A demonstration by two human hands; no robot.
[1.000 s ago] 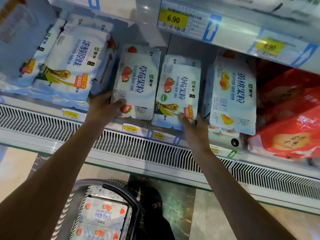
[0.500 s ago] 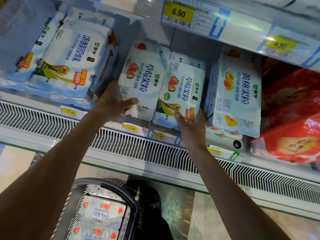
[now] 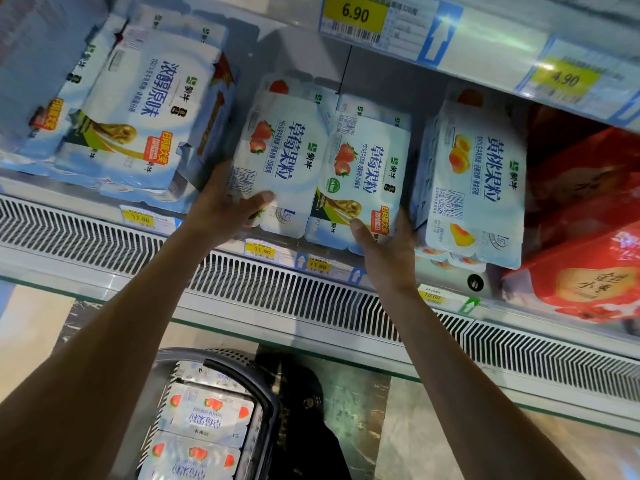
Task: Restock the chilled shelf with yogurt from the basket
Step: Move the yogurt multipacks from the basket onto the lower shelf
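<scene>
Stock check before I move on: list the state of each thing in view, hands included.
left hand: grips left strawberry pack, thumb on its front.
right hand: grips right strawberry pack at its lower edge.
left strawberry pack: shelved, tilted, held.
right strawberry pack: shelved, tilted, held, against the left one.
peach pack: shelved, leaning, not gripped.
basket: on floor, more strawberry packs inside.

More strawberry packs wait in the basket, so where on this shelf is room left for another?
Bare room lies above the left strawberry pack and right strawberry pack, where the grey back wall shows under the 6.90 tag. The narrow slot beside the plain yogurt stack is filled by the left hand. Rightward it is crowded: peach pack and red packs sit close.
</scene>
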